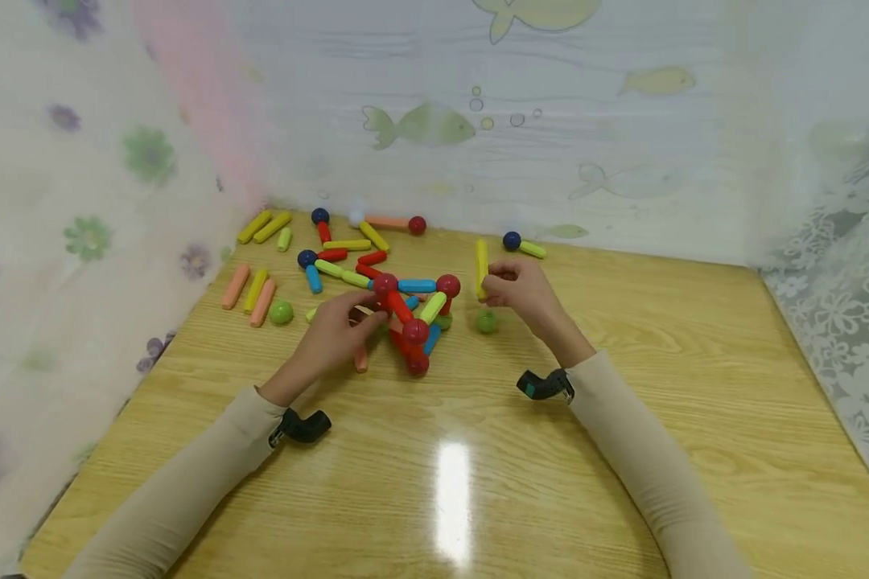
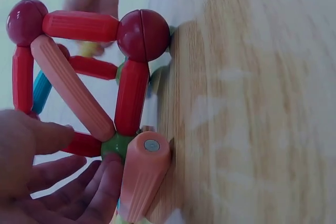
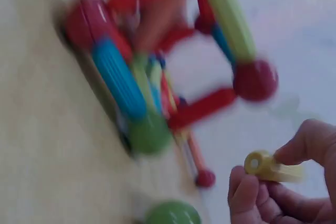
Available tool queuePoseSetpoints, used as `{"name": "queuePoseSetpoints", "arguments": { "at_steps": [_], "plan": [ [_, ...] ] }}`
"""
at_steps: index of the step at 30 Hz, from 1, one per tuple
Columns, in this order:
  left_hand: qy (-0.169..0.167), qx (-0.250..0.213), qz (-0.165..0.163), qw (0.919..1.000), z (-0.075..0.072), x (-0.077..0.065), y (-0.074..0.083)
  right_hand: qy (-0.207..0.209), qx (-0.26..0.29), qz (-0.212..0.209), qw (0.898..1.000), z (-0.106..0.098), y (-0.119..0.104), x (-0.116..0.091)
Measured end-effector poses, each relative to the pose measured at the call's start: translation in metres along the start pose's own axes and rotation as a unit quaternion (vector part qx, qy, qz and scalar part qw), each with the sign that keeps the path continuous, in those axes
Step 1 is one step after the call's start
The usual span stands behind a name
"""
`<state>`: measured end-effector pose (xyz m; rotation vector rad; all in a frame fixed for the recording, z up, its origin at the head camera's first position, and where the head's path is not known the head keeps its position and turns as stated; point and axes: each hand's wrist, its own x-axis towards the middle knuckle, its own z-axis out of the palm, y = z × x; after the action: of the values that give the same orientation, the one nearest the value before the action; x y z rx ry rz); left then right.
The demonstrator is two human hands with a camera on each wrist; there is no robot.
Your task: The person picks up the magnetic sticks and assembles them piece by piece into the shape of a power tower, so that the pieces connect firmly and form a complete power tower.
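Note:
A frame of magnetic sticks and balls [image 1: 416, 330] stands on the table, with dark red balls at its corners and red, blue, pink and light green sticks between them. My left hand [image 1: 336, 336] holds its left side, thumb at a red stick [image 2: 84, 144] and fingertips on a green ball [image 2: 114, 146]. Right of the frame, my right hand [image 1: 527, 293] pinches a yellow magnetic stick [image 1: 481, 261] between thumb and fingers. One round end of that stick [image 3: 254, 163] faces the frame in the right wrist view. Below it, a loose green ball [image 1: 487, 322] lies on the table.
Loose pink sticks [image 1: 236, 286], yellow sticks [image 1: 254, 227] and a green ball [image 1: 281, 312] lie at the left. Joined sticks and balls [image 1: 387, 223] lie along the back, near the curtain [image 1: 420, 177]. A dark blue ball [image 1: 511, 240] with a light green stick lies at back right.

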<state>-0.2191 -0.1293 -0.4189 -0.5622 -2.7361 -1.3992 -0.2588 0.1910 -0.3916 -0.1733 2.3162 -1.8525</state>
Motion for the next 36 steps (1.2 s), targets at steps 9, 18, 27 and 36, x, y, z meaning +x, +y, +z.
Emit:
{"name": "queuePoseSetpoints", "arguments": {
  "at_steps": [9,18,27,36],
  "plan": [
    [-0.053,-0.020,-0.028,0.9980,0.002,0.002,0.000,-0.023,0.079,-0.050,0.995,0.050,0.020,-0.058],
    [-0.138,-0.097,-0.049,0.9844,-0.001,-0.003,0.010,-0.063,-0.024,-0.110,0.992,0.081,0.032,-0.057],
    [-0.141,-0.071,-0.020,0.9871,0.001,-0.001,0.010,-0.067,-0.064,-0.108,0.990,0.081,0.027,-0.058],
    [-0.138,-0.062,-0.002,0.9884,0.002,-0.002,0.010,-0.070,-0.100,-0.076,0.990,0.080,0.021,-0.056]
  ]
}}
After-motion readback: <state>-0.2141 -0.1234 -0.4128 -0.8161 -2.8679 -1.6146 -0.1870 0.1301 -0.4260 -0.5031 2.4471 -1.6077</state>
